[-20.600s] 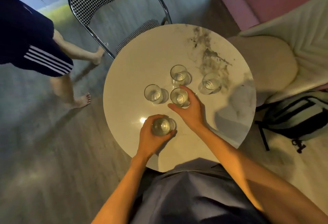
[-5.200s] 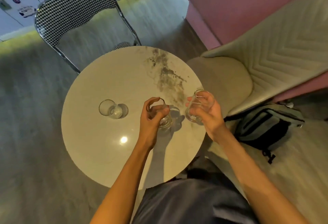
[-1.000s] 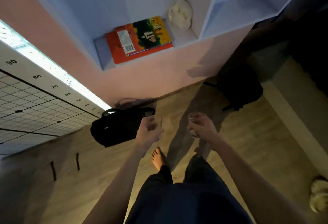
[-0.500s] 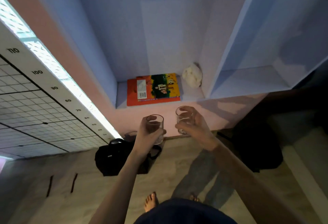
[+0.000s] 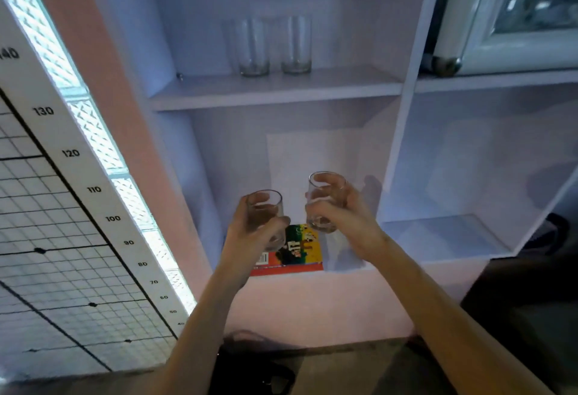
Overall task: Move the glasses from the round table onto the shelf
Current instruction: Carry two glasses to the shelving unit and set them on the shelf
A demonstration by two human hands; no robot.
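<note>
The left hand [image 5: 250, 235] wraps its fingers around a clear glass [image 5: 266, 211], held upright in front of the shelf unit [image 5: 403, 131]. The right hand [image 5: 341, 216] grips a second glass [image 5: 325, 199] the same way, thumb on the near side and fingers curled round the far side; this one sits a little higher and to the right of the first, and the two are near each other but apart. Both are in the air, below the upper board [image 5: 275, 91] and above the lower compartment.

On that upper board two more glasses stand upright side by side, the left one [image 5: 254, 47] and the right one [image 5: 296, 45], just apart, toward the back. A third faint outline left of them may be a reflection; I cannot tell.

On the lower board, behind and under the hands, lies a colourful book [image 5: 300, 252], flat, partly hidden by the left wrist. To the right is another open compartment. At far left a white height chart [image 5: 62, 206] with numbers leans across the view, beside a strip of glass blocks [image 5: 103, 150]. A dark bag [image 5: 250, 369] lies on the floor, near.
</note>
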